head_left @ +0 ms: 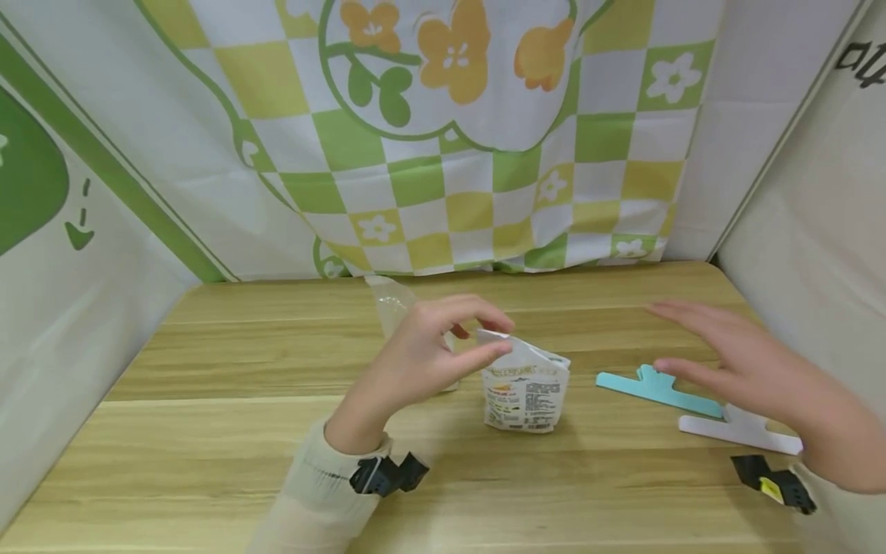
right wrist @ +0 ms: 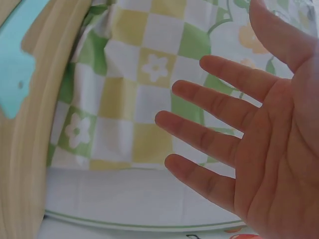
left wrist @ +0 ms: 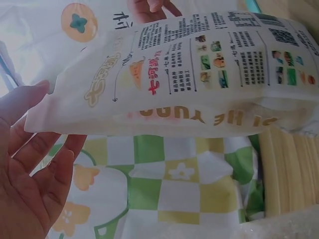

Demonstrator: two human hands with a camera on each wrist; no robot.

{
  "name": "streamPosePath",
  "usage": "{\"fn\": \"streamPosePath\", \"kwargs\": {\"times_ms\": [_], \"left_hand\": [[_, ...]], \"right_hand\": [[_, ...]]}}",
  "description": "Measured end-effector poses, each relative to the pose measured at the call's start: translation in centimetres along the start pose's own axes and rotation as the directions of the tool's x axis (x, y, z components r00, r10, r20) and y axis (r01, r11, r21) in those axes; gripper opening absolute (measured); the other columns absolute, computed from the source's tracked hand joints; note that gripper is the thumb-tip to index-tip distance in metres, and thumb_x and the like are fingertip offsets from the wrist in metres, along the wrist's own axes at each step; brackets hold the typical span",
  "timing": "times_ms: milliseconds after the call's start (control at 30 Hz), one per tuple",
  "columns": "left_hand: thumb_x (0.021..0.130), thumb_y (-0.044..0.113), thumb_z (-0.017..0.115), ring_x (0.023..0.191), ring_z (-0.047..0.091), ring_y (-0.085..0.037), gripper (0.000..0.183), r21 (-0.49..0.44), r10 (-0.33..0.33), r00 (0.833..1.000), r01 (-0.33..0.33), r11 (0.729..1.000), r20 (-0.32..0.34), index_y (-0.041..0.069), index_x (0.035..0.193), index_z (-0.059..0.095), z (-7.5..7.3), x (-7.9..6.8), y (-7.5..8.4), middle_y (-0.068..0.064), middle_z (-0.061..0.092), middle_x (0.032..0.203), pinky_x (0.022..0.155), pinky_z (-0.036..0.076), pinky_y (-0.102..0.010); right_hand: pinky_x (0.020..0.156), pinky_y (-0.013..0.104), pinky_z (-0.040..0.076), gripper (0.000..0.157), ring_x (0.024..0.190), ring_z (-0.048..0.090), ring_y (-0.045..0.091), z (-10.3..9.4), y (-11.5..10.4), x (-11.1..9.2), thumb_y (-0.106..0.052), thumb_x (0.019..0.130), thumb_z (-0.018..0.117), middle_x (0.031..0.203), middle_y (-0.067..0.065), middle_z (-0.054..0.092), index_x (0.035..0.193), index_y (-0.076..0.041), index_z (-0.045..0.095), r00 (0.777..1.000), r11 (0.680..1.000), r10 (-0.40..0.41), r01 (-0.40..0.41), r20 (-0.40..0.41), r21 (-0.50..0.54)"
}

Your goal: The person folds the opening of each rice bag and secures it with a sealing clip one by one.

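A white printed food bag (head_left: 526, 392) stands upright on the wooden table, its upper edge folded or slanting to the right. My left hand (head_left: 436, 346) holds its top left corner between thumb and fingers. The left wrist view shows the thumb at the edge of the bag (left wrist: 179, 64) and the fingertips behind it. My right hand (head_left: 741, 362), fingers spread, hovers over a teal sealing clip (head_left: 657, 391) and a white sealing clip (head_left: 741, 431). Its palm faces the camera in the right wrist view, with nothing in it.
Behind my left hand is a clear plastic bag (head_left: 391, 300), partly hidden by that hand. A green and yellow checked cloth (head_left: 471, 185) hangs along the table's back edge. White fabric walls (head_left: 104, 308) flank the wooden table (head_left: 228, 446).
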State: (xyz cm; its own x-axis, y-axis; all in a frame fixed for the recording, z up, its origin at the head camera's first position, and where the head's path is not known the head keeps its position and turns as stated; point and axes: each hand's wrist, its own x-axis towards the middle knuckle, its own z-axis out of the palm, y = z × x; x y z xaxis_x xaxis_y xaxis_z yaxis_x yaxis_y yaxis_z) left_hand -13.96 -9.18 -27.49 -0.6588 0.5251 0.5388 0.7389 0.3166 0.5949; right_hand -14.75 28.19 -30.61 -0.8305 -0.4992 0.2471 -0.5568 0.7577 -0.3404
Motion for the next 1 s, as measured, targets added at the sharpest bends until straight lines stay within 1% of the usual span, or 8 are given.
{"fn": "streamPosePath", "kwargs": {"times_ms": [33,167,433,533,600,700,767,1000], "left_hand": [[0.089,0.016,0.075,0.094,0.065,-0.004,0.012,-0.005,-0.003,1.000,0.003,1.000,0.003,0.013,0.101,0.074,0.0,0.1,0.0,0.002,0.075,0.101,0.076,0.053,-0.027],[0.087,0.015,0.076,0.091,0.066,-0.004,0.012,-0.011,-0.007,1.000,0.007,1.000,0.008,0.013,0.100,0.075,0.1,0.3,0.0,0.001,0.076,0.100,0.075,0.054,-0.029],[0.087,0.015,0.076,0.089,0.064,-0.005,0.012,-0.006,-0.044,0.998,0.044,0.999,0.037,0.013,0.100,0.076,0.2,0.4,0.1,0.002,0.076,0.101,0.073,0.050,-0.026],[0.087,0.015,0.076,0.088,0.064,-0.006,0.012,-0.003,-0.053,0.998,0.053,0.999,0.034,0.013,0.100,0.076,0.3,0.4,0.0,0.002,0.076,0.102,0.072,0.050,-0.026],[0.087,0.015,0.076,0.088,0.064,-0.006,0.012,-0.005,-0.057,0.998,0.057,0.998,0.032,0.013,0.099,0.076,0.4,0.4,-0.1,0.002,0.076,0.102,0.071,0.049,-0.027],[0.087,0.014,0.076,0.088,0.064,-0.006,0.011,-0.010,-0.048,0.998,0.048,0.999,0.030,0.013,0.099,0.076,0.7,0.4,-0.3,0.002,0.076,0.101,0.071,0.050,-0.027],[0.088,0.014,0.076,0.088,0.064,-0.006,0.011,-0.013,-0.042,0.999,0.043,0.999,0.029,0.013,0.098,0.076,0.8,0.4,-0.4,0.001,0.076,0.101,0.070,0.050,-0.027],[0.088,0.013,0.075,0.089,0.065,-0.007,0.011,0.004,-0.033,0.999,0.032,0.999,0.033,0.012,0.099,0.076,1.1,0.6,-0.3,0.001,0.076,0.101,0.069,0.051,-0.027]], "right_hand": [[0.110,0.055,0.033,0.068,0.135,0.044,0.044,0.0,-0.3,0.2,-0.027,0.089,0.075,0.149,0.018,0.048,0.149,-0.012,0.044,1.000,1.000,-0.006,0.006,0.003,0.003],[0.112,0.048,0.034,0.067,0.135,0.045,0.040,-0.3,-1.4,0.9,-0.027,0.091,0.073,0.149,0.014,0.050,0.149,-0.016,0.044,1.000,1.000,-0.019,0.019,-0.005,0.010],[0.105,0.055,0.037,0.065,0.137,0.045,0.035,-1.2,-4.6,2.4,-0.031,0.093,0.070,0.151,0.008,0.048,0.151,-0.022,0.041,0.998,0.997,-0.065,0.065,-0.002,0.035],[0.103,0.048,0.039,0.063,0.136,0.048,0.030,-1.4,-5.9,2.7,-0.031,0.092,0.071,0.149,0.003,0.051,0.149,-0.024,0.044,0.995,0.994,-0.100,0.101,-0.014,0.033],[0.106,0.036,0.040,0.062,0.133,0.050,0.026,-1.2,-6.7,2.8,-0.029,0.091,0.073,0.146,0.001,0.054,0.147,-0.024,0.047,0.989,0.988,-0.145,0.147,-0.041,0.038],[0.106,0.017,0.036,0.062,0.128,0.055,0.021,-0.8,-7.4,3.1,-0.023,0.087,0.077,0.140,-0.002,0.059,0.144,-0.022,0.052,0.964,0.968,-0.246,0.250,-0.100,0.032],[0.104,0.009,0.033,0.062,0.126,0.056,0.018,-0.4,-7.8,3.3,-0.019,0.084,0.080,0.137,-0.003,0.061,0.140,-0.018,0.055,0.941,0.948,-0.310,0.317,-0.134,0.033],[0.101,0.011,0.040,0.053,0.116,0.062,0.016,1.1,-8.1,4.3,-0.024,0.083,0.080,0.125,0.001,0.067,0.131,-0.011,0.063,0.862,0.874,-0.467,0.484,-0.199,0.042]]}}
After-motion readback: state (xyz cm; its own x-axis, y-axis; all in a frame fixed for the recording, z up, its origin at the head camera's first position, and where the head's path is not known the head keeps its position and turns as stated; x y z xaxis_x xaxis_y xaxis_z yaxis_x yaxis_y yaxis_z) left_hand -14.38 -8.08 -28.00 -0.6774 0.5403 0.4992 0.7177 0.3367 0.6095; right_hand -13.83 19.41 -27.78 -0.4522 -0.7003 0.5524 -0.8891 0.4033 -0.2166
